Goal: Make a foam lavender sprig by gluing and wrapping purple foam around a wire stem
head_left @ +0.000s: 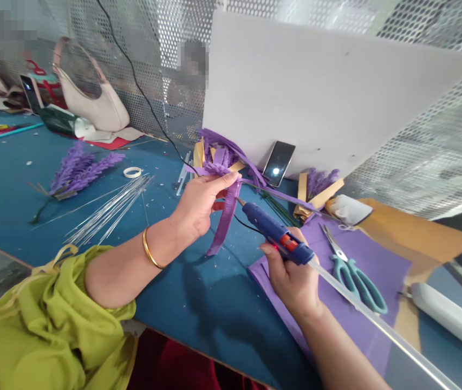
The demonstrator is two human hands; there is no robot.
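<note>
The purple strip (225, 225) is in the air over the blue worktop (7, 184), near the middle. It is long, flat and thin, like a ribbon. It hangs down with a small bend, and its low end is cut off a bit crooked. The purple is deep, and some spots look shiny. Near the top, one edge looks bumpy, but it is too small to tell if it has little cuts.

The left grip (198, 206) pinches the strip at its top, with the thumb on one side and the fingers on the other. A long, skinny purple piece goes off to the right from the fingertips.

The right grip (293, 281) is wrapped around a glue gun (269, 227). The gun is dark blue with an orange bit on its side, and a tiny red light shines by the thumb. A long, clear glue stick (377, 320) pokes out of its back. The gun's tip points at the strip and is right next to it. I cannot tell if they touch.

Scissors (339, 254) with blue-green handles lie on a purple sheet (385, 268) to the right. A bunch of purple flowers (78, 168) lies far to the left.
</note>
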